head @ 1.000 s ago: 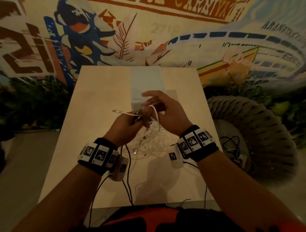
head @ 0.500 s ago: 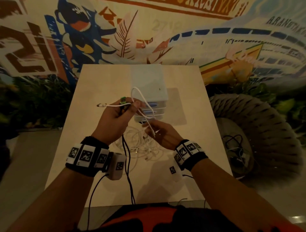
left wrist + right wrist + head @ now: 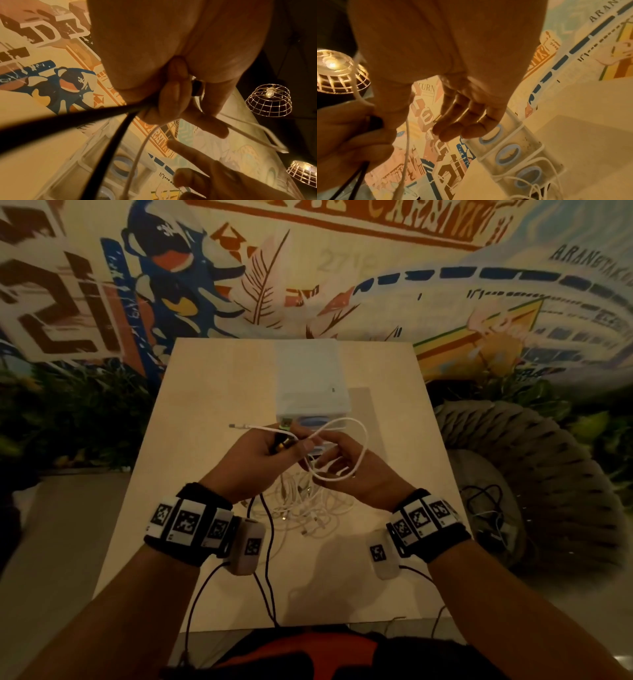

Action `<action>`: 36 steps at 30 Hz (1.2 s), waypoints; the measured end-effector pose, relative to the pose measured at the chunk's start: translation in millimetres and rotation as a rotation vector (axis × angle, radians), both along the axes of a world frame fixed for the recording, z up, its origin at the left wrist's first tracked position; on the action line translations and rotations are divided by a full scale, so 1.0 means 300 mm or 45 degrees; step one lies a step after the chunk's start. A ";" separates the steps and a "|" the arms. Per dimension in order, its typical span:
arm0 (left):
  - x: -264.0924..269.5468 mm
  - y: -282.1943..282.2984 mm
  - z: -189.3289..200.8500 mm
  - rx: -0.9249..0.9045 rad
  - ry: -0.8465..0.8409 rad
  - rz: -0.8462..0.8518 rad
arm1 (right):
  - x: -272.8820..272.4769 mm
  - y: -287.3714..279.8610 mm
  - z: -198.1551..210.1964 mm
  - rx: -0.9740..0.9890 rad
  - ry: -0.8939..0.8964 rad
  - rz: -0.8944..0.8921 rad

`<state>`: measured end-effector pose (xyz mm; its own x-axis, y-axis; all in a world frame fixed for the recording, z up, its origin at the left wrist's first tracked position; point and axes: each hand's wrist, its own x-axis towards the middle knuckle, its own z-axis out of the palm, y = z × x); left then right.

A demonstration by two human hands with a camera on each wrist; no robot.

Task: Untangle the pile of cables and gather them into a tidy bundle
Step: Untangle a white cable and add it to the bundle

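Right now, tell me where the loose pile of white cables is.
In the head view, the pile of white cables lies on the table at its middle, below and between the left hand and right hand, nearer than the white drawer box.

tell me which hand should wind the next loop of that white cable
Probably the right hand. Its fingers are loose and the white cable already loops around them. The left hand is busy gripping the gathered cable ends and black cable, so it serves better as the anchor.
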<state>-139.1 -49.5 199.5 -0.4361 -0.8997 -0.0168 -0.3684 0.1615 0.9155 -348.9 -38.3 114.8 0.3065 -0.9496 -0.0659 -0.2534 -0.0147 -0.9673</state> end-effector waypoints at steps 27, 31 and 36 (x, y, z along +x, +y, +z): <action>0.052 -0.036 -0.046 0.366 0.657 0.518 | -0.326 0.491 -0.254 0.161 0.517 -0.218; 0.039 -0.038 -0.052 0.362 0.709 0.577 | -0.279 0.521 -0.297 0.236 0.548 -0.083; 0.030 -0.032 -0.074 0.258 0.680 0.658 | -0.234 0.530 -0.308 0.335 0.600 0.099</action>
<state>-130.2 -59.2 177.4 0.0434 -0.9932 -0.1080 0.1485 -0.1005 0.9838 -419.0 120.7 22.5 0.2553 -0.8582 -0.4453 -0.6681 0.1764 -0.7229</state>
